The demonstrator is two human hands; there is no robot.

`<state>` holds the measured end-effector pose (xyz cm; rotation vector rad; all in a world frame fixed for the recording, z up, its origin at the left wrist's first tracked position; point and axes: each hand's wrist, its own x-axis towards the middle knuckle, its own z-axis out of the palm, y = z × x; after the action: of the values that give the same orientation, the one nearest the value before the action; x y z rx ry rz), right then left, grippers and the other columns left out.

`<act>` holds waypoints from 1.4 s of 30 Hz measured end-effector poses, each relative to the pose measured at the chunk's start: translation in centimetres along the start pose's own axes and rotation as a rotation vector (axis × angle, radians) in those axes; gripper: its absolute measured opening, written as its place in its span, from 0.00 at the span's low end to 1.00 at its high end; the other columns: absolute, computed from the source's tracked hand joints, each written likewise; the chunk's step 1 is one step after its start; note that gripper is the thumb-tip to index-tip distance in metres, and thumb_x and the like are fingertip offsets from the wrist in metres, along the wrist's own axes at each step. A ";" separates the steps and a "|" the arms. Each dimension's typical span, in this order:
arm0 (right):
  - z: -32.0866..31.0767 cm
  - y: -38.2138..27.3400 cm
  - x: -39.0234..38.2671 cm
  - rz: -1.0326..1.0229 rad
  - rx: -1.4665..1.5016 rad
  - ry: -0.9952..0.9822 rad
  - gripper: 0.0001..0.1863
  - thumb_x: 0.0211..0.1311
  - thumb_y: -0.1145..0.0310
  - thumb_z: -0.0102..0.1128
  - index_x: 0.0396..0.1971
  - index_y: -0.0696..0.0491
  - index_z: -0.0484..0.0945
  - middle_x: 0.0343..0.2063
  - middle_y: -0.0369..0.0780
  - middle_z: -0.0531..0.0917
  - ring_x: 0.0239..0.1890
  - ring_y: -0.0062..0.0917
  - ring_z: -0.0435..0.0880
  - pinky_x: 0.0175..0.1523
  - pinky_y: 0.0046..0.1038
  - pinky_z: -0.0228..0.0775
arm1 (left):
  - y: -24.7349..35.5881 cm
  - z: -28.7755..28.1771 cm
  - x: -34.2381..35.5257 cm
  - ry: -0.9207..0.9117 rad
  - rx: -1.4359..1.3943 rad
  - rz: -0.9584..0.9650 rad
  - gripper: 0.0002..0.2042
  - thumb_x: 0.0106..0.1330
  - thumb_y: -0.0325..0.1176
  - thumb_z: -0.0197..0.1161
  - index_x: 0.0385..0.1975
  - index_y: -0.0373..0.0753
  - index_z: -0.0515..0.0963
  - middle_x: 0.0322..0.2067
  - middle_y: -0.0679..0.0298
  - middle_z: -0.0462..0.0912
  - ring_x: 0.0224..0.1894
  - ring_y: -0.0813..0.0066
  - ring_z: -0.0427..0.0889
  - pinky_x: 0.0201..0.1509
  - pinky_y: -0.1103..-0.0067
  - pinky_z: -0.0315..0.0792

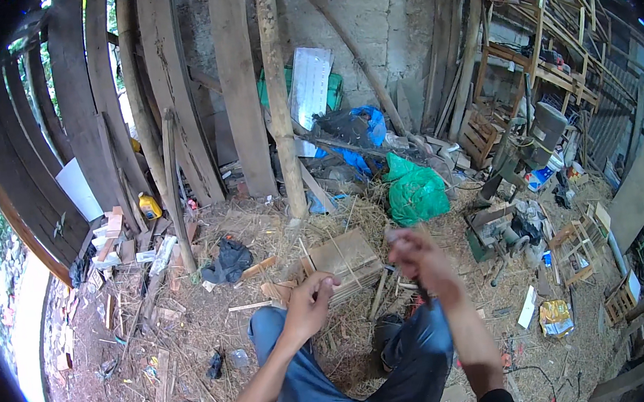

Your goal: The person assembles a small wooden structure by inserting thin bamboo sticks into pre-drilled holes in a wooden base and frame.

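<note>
In front of my knees a small wooden piece (342,254), with a flat panel and thin slats along its near side, rests low over the straw. My left hand (312,303) is at its left near corner with the fingers curled in; what they hold, if anything, is hidden. To the right and a little above the piece is my right hand (421,257), closed and slightly blurred. A dark, narrow thing (423,293) hangs down from that hand, too unclear to name. My bent legs in blue trousers (327,388) frame the near side.
A green plastic bag (417,191) lies beyond my right hand, a black bag (228,260) to the left. A wooden post (278,97) stands ahead. Wood scraps (165,375) litter the straw-strewn ground. Small slatted wooden frames (575,251) and a yellow wrapper (556,318) lie right.
</note>
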<state>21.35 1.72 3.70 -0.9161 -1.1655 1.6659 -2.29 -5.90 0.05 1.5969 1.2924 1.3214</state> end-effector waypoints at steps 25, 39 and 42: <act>2.2 1.1 -0.6 0.125 0.096 -0.306 0.05 0.64 0.69 0.55 0.31 0.54 0.73 0.21 0.32 0.74 0.14 0.09 0.60 0.19 0.14 0.48 | 2.0 2.2 -0.2 -0.141 0.092 0.010 0.05 0.68 0.26 0.51 0.37 0.35 0.74 0.29 0.59 0.77 0.29 0.74 0.76 0.36 0.80 0.70; -4.6 -0.1 1.8 0.002 0.054 0.155 0.03 0.65 0.71 0.52 0.33 0.55 0.74 0.22 0.32 0.74 0.16 0.09 0.62 0.18 0.14 0.48 | 1.7 0.1 -2.5 -0.066 0.296 0.140 0.09 0.63 0.24 0.53 0.42 0.34 0.74 0.36 0.48 0.80 0.38 0.47 0.79 0.38 0.65 0.74; -5.2 0.1 1.8 0.022 0.192 0.022 0.06 0.67 0.66 0.52 0.35 0.53 0.73 0.23 0.32 0.75 0.15 0.10 0.60 0.19 0.14 0.49 | 1.2 0.8 -1.6 0.007 0.377 0.205 0.06 0.64 0.23 0.54 0.39 0.33 0.75 0.28 0.51 0.79 0.30 0.55 0.80 0.34 0.72 0.73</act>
<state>25.48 4.97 1.98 -0.8262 -0.9652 1.7473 -1.25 -7.72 0.48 2.0299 1.4797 1.2544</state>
